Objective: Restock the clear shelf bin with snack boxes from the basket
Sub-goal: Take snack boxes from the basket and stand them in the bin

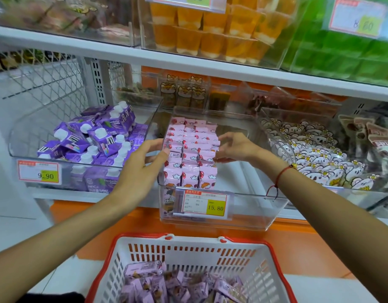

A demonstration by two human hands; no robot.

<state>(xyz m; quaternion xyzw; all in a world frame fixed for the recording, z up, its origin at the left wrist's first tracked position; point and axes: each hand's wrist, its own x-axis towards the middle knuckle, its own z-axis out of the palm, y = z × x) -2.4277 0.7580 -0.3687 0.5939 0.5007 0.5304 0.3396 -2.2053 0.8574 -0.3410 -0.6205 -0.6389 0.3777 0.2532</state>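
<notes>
Clear bin (254, 215) on the shelf (188, 62), price tag (205, 204) reading 15.80 on its front; holds pink snack boxes (189, 154) in three rows filling its left part, right part bare. Left hand (142, 167) at the bin's left wall, grip spread, fingertips touching the rows' left side. Right hand (234, 147) over the bin, grip spread, fingers on the rows' right side. Below the bin, one white basket (188, 254) with red rim holds a loose pile of purple boxes (177, 285), too jumbled to count. Left of the bin, a bin of purple cartons (94, 136).
</notes>
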